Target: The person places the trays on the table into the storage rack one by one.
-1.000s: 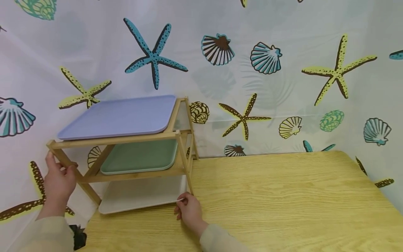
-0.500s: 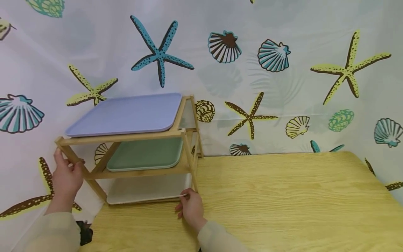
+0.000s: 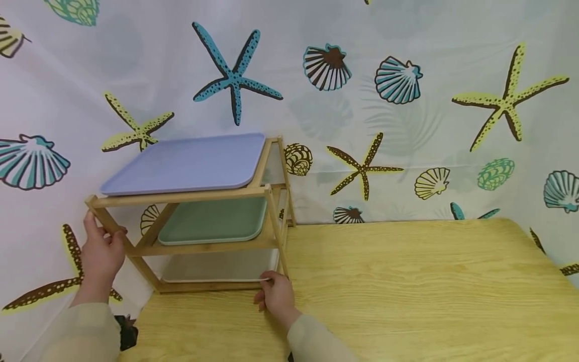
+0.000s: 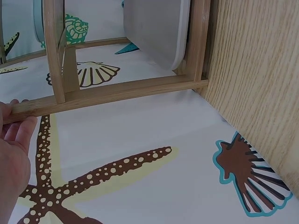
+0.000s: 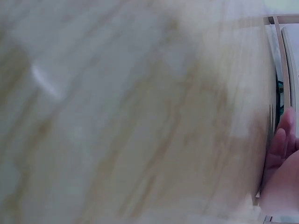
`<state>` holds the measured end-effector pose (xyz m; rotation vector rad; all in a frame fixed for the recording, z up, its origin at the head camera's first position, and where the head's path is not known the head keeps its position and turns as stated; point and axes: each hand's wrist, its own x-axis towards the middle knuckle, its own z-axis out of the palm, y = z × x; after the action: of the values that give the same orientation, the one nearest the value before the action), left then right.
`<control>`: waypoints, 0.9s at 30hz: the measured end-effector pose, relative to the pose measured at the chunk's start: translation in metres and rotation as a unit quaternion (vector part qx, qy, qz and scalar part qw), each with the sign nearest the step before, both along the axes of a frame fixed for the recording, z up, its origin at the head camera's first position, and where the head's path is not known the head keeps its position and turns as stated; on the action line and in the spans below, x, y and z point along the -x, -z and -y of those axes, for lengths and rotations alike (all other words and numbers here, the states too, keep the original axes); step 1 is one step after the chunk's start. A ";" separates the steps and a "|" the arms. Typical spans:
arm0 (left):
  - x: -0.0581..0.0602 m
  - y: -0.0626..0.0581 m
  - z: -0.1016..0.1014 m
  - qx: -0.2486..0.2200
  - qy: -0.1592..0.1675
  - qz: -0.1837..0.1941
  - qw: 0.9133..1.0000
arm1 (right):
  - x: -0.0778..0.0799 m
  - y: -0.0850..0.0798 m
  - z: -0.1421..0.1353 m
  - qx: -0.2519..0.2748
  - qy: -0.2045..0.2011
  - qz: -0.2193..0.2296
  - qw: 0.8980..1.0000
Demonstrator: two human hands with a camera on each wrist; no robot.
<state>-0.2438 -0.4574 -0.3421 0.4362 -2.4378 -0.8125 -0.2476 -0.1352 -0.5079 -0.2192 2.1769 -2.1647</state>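
Note:
A three-tier wooden rack [image 3: 181, 198] stands at the left of the head view. My left hand [image 3: 103, 254] grips its left front post, with fingers curled round the wood in the left wrist view [image 4: 15, 154]. On the bottom tier lies a white tray [image 3: 217, 266], its front edge just behind the rack's low front bar. My right hand [image 3: 278, 296] pinches that tray at its front right corner; in the right wrist view only part of this hand [image 5: 280, 163] shows at the right edge. A green tray [image 3: 212, 221] sits on the middle tier and a lavender tray [image 3: 190, 163] on top.
The wood-grain table [image 3: 398, 281] stretches away to the right of the rack. A white cloth [image 3: 353, 105] printed with starfish and shells hangs behind and at both sides, close to the rack's left. Something black [image 3: 128, 332] shows beside the left sleeve.
The white tray has slid back into the bottom tier, moved by my right hand, and the low front bar now shows below it. My left hand keeps its grip; the view has shifted slightly.

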 end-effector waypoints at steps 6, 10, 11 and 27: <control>0.001 0.003 -0.003 -0.009 0.003 0.006 1.000 | 0.000 0.001 -0.010 -0.025 -0.019 -0.017 0.999; 0.002 0.004 -0.006 -0.007 0.010 -0.003 1.000 | 0.000 0.002 -0.016 0.008 -0.033 -0.037 0.999; 0.002 0.004 -0.006 -0.003 0.011 -0.009 1.000 | 0.000 0.002 -0.017 0.021 -0.038 -0.033 0.998; 0.000 -0.001 -0.006 -0.007 -0.009 0.002 1.000 | -0.014 -0.032 -0.067 0.057 -0.181 0.002 0.982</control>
<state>-0.2442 -0.4517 -0.3415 0.4655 -2.4289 -0.8219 -0.2334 -0.0678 -0.4760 -0.5684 1.8350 -2.0753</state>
